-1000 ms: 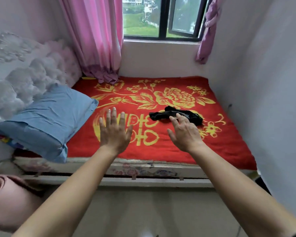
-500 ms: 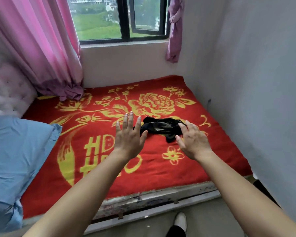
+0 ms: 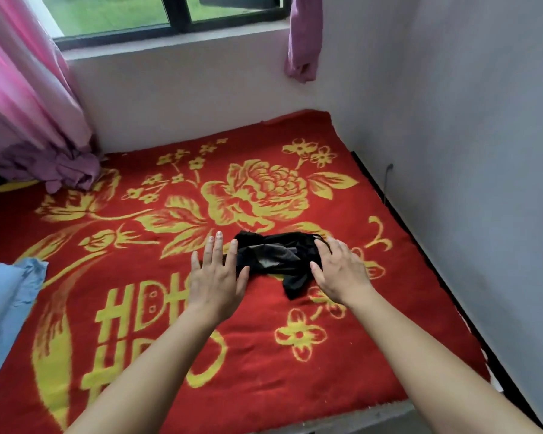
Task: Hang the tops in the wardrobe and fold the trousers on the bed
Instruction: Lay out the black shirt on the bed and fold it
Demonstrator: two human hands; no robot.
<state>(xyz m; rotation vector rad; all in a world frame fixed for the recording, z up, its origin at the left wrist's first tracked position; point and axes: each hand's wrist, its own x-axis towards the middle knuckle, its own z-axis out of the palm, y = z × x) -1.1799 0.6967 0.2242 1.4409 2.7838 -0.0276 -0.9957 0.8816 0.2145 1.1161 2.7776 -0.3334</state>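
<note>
Bare left hand point(image 3: 215, 278) and bare right hand point(image 3: 339, 270), backs toward the camera. Short, rounded nails with a plain, slightly glossy look, clearest on the left fingers point(image 3: 219, 242). Faint creases across the knuckles, light tendon lines over the back of the right one. Left forearm point(image 3: 145, 364) and right forearm point(image 3: 427, 358) uncovered along the whole visible length, smooth, looking broader toward the lower edge of the view.

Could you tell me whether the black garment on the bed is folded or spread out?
Neither: the black garment lies bunched and creased, one corner trailing loose.
</note>
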